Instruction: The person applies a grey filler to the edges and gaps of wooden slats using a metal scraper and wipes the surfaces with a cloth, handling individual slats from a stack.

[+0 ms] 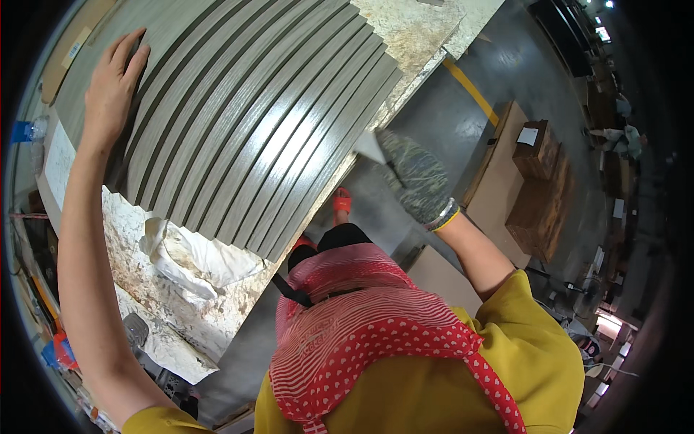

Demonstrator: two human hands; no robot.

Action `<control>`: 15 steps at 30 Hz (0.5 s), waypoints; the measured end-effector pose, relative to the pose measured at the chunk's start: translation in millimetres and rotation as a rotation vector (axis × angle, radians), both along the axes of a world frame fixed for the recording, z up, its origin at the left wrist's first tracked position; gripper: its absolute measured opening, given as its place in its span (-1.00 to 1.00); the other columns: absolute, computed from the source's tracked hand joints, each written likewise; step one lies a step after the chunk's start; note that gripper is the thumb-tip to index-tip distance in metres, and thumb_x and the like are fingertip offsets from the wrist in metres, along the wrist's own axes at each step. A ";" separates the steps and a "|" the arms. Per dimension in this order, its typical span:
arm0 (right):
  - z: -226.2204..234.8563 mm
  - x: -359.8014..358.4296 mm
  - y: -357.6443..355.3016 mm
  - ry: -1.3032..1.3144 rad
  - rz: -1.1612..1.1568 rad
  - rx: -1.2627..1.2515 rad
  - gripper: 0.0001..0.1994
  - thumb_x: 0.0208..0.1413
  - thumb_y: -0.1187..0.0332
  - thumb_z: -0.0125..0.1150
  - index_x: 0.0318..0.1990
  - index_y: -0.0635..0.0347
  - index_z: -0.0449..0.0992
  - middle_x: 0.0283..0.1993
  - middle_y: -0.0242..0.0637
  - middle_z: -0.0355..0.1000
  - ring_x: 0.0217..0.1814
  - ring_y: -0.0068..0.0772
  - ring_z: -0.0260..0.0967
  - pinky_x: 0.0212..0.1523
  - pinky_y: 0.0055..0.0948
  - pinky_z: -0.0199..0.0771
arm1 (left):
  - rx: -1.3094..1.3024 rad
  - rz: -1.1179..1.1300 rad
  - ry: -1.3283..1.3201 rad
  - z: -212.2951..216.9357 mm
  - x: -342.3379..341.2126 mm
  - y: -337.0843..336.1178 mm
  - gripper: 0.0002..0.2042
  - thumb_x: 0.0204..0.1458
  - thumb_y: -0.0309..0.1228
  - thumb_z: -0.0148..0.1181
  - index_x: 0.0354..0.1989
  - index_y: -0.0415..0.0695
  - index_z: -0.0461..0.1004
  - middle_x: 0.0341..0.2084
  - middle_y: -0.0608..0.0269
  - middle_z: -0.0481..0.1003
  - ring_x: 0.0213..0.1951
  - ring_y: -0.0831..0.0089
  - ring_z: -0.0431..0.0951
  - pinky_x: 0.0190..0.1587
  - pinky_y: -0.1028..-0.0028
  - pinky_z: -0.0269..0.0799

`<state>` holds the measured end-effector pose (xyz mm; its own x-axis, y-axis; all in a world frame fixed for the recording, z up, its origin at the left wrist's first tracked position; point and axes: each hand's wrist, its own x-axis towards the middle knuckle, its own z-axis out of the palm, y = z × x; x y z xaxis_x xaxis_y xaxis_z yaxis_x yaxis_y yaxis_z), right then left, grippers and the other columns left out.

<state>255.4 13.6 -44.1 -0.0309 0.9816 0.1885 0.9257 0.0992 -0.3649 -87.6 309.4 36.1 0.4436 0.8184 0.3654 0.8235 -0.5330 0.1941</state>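
Observation:
Grey wood-grain boards (238, 123) lie overlapped in a staggered row on the worktable, with dark gaps between their edges. My bare left hand (116, 90) rests on the board at the far left, fingers stretched and apart, fingertips by its edge. On my right hand (419, 177) is a camouflage-patterned glove with a yellow-trimmed cuff. That hand is closed round a putty knife (370, 147), whose pale, flat blade points toward the boards' near right edge. The knife's handle is mostly hidden by the glove.
A crumpled white cloth (195, 257) lies on the stained worktable (231, 315), left of the boards. Brown cardboard boxes (538, 195) stand on the grey floor at right, beyond a yellow floor line (470, 90). A clear bottle (37, 145) is at far left.

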 end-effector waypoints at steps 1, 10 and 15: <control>4.7 -3.5 0.0 -0.005 0.001 -0.001 -0.50 0.14 0.21 0.05 0.24 0.11 0.27 0.07 -0.09 0.39 0.09 -0.07 0.33 0.08 -0.17 0.34 | -0.001 0.001 -0.005 -0.8 -0.9 -0.6 -0.55 0.19 -0.01 -0.11 0.19 0.12 0.34 0.16 0.21 0.32 0.17 0.19 0.33 0.18 0.29 0.21; 11.5 16.3 17.9 -0.118 0.038 0.024 -0.48 0.13 0.17 0.07 0.23 0.13 0.29 0.01 -0.07 0.41 0.02 -0.06 0.36 0.06 -0.15 0.34 | 0.021 0.012 -0.002 1.0 0.9 -4.7 -0.56 0.19 -0.02 -0.09 0.18 0.10 0.35 0.17 0.17 0.32 0.17 0.17 0.33 0.19 0.28 0.20; 7.5 26.2 28.4 -0.093 -0.076 -0.061 -0.48 0.11 0.16 0.10 0.22 0.14 0.29 -0.03 -0.07 0.41 -0.02 -0.03 0.36 0.00 -0.13 0.34 | -0.019 0.036 0.037 5.9 3.8 -6.7 -0.55 0.21 -0.03 -0.13 0.21 0.08 0.31 0.19 0.21 0.29 0.21 0.22 0.29 0.23 0.33 0.18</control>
<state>281.6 42.0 -36.6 0.0294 0.9914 0.1276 0.9598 0.0077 -0.2807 -83.8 302.7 42.0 0.4267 0.8407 0.3334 0.8489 -0.4995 0.1729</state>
